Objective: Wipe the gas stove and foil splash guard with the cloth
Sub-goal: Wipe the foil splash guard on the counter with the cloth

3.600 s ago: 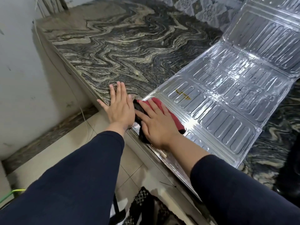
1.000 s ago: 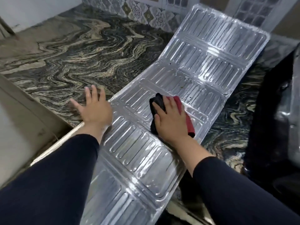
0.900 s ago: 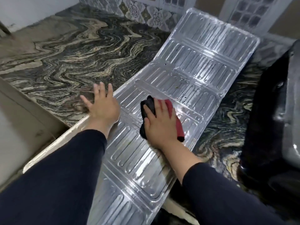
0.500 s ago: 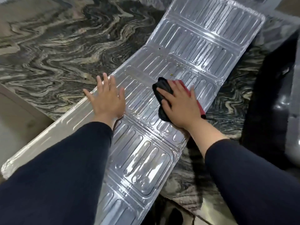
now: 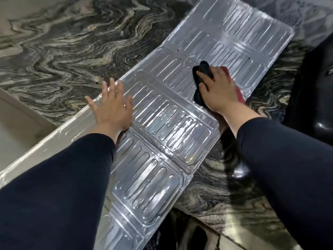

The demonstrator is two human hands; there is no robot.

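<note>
The silver foil splash guard (image 5: 162, 134) lies flat and unfolded across the marble counter, its ribbed panels running from the lower left to the upper right. My right hand (image 5: 219, 89) presses a black and red cloth (image 5: 202, 73) onto a panel near the guard's far end. My left hand (image 5: 112, 107) rests flat with fingers spread on the guard's left edge, holding nothing. A dark shape at the right edge may be the gas stove (image 5: 313, 78); only part of it shows.
The black and cream marble counter (image 5: 63, 51) spreads to the left and beyond the guard. The counter's front edge (image 5: 225, 230) runs at the lower right, with the guard's near end overhanging it. A pale wall and ledge (image 5: 19, 121) lie at the left.
My right hand has slid the cloth along the guard, away from me toward its far panels. My left hand has shifted along the guard's left edge and stays flat.
</note>
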